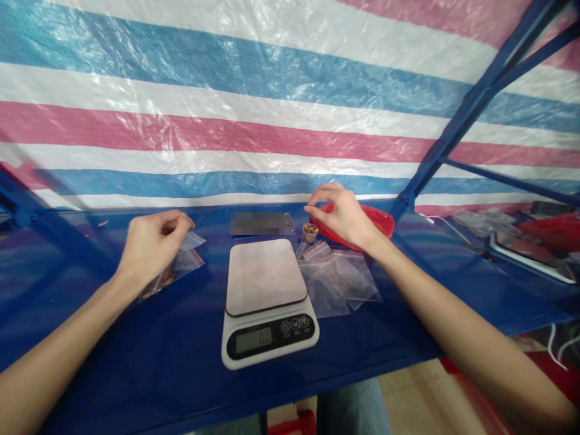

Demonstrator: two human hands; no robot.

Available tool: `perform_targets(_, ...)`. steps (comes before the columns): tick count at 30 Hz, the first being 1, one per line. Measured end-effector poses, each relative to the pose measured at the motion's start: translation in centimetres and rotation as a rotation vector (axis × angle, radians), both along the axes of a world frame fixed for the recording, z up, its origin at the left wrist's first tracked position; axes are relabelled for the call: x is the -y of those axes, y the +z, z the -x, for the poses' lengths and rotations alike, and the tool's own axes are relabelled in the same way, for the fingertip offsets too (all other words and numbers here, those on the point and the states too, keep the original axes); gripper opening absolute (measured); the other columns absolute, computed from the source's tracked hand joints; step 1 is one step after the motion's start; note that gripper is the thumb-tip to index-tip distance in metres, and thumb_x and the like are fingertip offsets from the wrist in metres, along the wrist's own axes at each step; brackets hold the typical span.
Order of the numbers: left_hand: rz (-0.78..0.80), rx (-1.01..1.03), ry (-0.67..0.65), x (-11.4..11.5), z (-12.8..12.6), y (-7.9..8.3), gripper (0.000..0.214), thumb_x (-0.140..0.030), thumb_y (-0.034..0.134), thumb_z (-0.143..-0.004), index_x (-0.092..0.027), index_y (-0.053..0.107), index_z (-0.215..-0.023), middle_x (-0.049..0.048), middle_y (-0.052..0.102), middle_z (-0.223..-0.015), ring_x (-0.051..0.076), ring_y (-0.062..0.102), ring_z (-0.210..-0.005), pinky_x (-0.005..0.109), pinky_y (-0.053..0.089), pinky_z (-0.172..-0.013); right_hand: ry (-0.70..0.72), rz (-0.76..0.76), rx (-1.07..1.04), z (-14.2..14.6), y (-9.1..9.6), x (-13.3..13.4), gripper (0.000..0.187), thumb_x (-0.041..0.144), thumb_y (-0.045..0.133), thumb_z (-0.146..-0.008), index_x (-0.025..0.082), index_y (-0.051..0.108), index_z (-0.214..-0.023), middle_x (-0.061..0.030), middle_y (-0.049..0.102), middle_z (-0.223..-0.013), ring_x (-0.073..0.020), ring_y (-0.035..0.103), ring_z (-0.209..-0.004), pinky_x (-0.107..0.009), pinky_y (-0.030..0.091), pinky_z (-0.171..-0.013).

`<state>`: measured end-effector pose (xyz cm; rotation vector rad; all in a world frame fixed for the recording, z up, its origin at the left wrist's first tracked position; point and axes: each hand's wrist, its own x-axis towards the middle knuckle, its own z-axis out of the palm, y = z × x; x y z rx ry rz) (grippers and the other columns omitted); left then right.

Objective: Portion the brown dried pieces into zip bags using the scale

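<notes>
My left hand (151, 241) is curled over a small clear zip bag with a red seal strip (183, 263) on the blue shelf, fingers pinched at its top edge. My right hand (342, 214) hovers with fingers pinched together over a red tray (380, 220) at the back right; I cannot make out anything between the fingertips. A small round cup of brownish bits (310, 231) stands just left of that hand. A white digital kitchen scale (267, 299) sits in the middle, its platform bare and its display lit.
Several unfilled clear zip bags (339, 278) lie right of the scale. A dark phone (261, 223) lies behind it. A blue steel post (457, 130) slants at the right; beyond it are a tablet-like device (530, 254), plastic bags and a white cable. A striped tarp forms the back wall.
</notes>
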<state>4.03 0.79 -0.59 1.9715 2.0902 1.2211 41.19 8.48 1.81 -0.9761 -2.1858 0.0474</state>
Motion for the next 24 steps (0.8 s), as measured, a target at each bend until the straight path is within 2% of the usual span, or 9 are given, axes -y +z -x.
perform_targets(3,0.016,0.001,-0.01,0.0,0.1,-0.1,0.038,-0.041,0.048,-0.086,-0.017,0.076,-0.078,0.0005,0.076,-0.071,0.018,0.069,-0.067,0.024,0.047,-0.065,0.092,0.113,-0.048,-2.2,-0.8,-0.3,0.018,0.031,0.073,-0.094,0.02,0.075,-0.08,-0.0058,0.076,-0.091,-0.0226,0.067,-0.087,-0.04,0.05,-0.089)
perform_targets(6,0.033,0.009,-0.023,0.0,0.3,0.0,0.036,-0.04,0.049,-0.086,-0.016,0.076,-0.079,0.0009,0.076,-0.073,0.018,0.07,-0.07,0.024,0.047,-0.065,0.13,0.135,-0.107,-3.0,-2.0,-0.3,0.02,0.035,0.072,-0.095,0.02,0.077,-0.083,-0.0064,0.078,-0.09,-0.023,0.069,-0.085,-0.039,0.052,-0.087)
perform_targets(12,0.046,0.006,-0.001,0.0,0.4,0.1,0.035,-0.038,0.048,-0.084,-0.017,0.075,-0.078,0.0009,0.076,-0.073,0.019,0.07,-0.07,0.024,0.048,-0.066,0.083,0.095,-0.098,-2.4,-3.0,-0.2,0.022,0.036,0.073,-0.095,0.021,0.079,-0.081,-0.007,0.079,-0.09,-0.0241,0.07,-0.089,-0.041,0.051,-0.091)
perform_targets(18,0.042,-0.024,-0.012,-0.1,0.6,-0.1,0.037,-0.039,0.048,-0.085,-0.016,0.077,-0.081,0.0009,0.076,-0.073,0.018,0.071,-0.072,0.023,0.048,-0.068,0.038,0.099,-0.118,-2.4,-3.3,-0.3,0.018,0.031,0.075,-0.093,0.019,0.079,-0.08,-0.0071,0.079,-0.087,-0.0229,0.07,-0.083,-0.038,0.051,-0.087)
perform_targets(24,0.037,-0.032,-0.002,-0.2,0.7,-0.2,0.036,-0.038,0.048,-0.084,-0.016,0.077,-0.082,0.0001,0.076,-0.072,0.016,0.066,-0.064,0.023,0.047,-0.066,0.044,0.119,-0.121,-2.5,-3.4,-0.4,0.02,0.031,0.071,-0.095,0.019,0.079,-0.08,-0.0069,0.08,-0.088,-0.0223,0.07,-0.084,-0.037,0.05,-0.086)
